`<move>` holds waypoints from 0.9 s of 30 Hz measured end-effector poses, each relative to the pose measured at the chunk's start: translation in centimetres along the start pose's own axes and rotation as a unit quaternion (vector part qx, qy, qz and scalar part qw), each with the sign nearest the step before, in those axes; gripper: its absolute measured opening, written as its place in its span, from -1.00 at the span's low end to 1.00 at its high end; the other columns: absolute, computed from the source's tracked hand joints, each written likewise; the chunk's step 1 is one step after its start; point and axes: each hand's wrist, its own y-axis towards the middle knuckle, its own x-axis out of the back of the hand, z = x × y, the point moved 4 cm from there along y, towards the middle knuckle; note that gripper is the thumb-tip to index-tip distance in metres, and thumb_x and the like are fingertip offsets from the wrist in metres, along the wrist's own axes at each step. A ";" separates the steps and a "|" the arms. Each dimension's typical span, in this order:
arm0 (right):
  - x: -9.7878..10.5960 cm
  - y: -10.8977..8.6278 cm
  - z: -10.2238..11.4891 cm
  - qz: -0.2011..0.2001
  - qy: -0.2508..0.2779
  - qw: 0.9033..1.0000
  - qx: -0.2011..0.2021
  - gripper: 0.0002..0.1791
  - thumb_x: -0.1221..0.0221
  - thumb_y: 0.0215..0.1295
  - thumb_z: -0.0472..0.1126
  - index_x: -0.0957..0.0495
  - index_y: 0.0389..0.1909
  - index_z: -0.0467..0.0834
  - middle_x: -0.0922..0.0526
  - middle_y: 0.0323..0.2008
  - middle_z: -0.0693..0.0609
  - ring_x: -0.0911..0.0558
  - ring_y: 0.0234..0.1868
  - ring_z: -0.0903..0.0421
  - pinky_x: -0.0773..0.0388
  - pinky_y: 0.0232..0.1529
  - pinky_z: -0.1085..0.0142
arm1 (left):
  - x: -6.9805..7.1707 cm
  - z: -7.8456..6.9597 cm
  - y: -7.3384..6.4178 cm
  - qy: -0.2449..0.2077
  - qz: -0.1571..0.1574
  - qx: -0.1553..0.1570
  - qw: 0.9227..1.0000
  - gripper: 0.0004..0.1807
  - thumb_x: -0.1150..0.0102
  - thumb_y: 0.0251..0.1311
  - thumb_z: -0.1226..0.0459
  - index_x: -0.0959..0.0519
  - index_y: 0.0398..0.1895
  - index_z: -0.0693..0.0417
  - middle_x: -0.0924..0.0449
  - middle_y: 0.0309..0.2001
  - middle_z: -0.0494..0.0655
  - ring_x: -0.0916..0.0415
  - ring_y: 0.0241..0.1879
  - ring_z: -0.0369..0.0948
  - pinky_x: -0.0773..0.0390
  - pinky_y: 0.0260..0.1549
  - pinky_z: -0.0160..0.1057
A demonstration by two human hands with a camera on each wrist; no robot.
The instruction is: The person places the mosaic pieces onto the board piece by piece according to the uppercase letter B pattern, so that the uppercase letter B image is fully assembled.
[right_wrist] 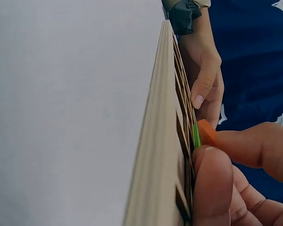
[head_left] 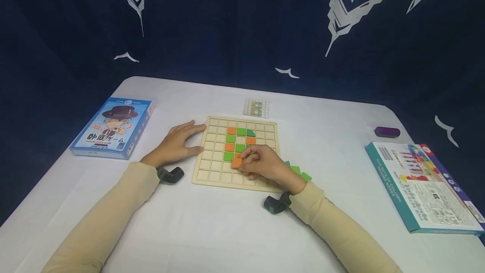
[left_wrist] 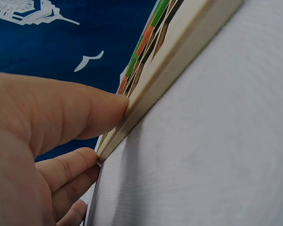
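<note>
A wooden grid board [head_left: 202, 175] lies on the table with orange and green square tiles [head_left: 230, 138] set in its cells. One dark green piece [head_left: 250, 132] there has a rounded corner. My right hand [head_left: 267, 163] is over the board's lower middle and pinches an orange square tile [head_left: 236, 163] between thumb and index finger. In the right wrist view this orange tile [right_wrist: 207, 132] is tilted, just above a green one. My left hand [head_left: 178, 142] rests at the board's left edge, fingers extended; its thumb [left_wrist: 106, 115] touches the side in the left wrist view.
Behind the board lies a small pattern card [head_left: 256, 108]. Loose green pieces [head_left: 295, 170] sit right of the board, partly behind my right wrist. A blue game box [head_left: 113, 127] stands at left, a teal-edged box [head_left: 424, 188] at right, and a purple object [head_left: 387, 132] behind it.
</note>
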 end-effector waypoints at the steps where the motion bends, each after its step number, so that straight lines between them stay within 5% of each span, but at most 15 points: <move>1: 0.0 0.0 0.0 0.000 -0.010 1.000 0.003 -0.72 -0.36 0.32 -0.44 -0.62 0.02 -0.39 -0.72 -0.48 0.04 -0.65 -0.51 0.17 -0.68 -0.43 0.41 | 0.0 -0.1 0.0 0.000 0.001 0.000 1.000 -0.18 -0.34 0.37 0.08 -0.34 0.64 0.13 -0.25 0.65 0.18 0.04 0.70 0.19 0.15 0.65 0.29; 10: -0.7 0.2 0.5 0.010 -0.075 0.997 0.025 -0.78 -0.39 0.28 -0.41 -0.65 -0.09 -0.32 -0.66 -0.43 0.02 -0.57 -0.64 0.18 -0.64 -0.52 0.39 | 0.0 -0.2 0.1 0.000 0.002 -0.004 1.000 -0.18 -0.34 0.37 0.09 -0.34 0.65 0.14 -0.25 0.65 0.17 0.05 0.70 0.18 0.15 0.66 0.28; 27: -2.1 1.0 1.2 0.000 -0.115 0.993 0.015 -0.82 -0.42 0.28 -0.43 -0.69 -0.14 -0.29 -0.61 -0.43 0.01 -0.58 -0.65 0.18 -0.58 -0.55 0.42 | -0.1 0.1 0.1 -0.002 0.000 -0.003 1.000 -0.18 -0.33 0.38 0.09 -0.34 0.65 0.14 -0.24 0.66 0.18 0.04 0.70 0.18 0.16 0.66 0.28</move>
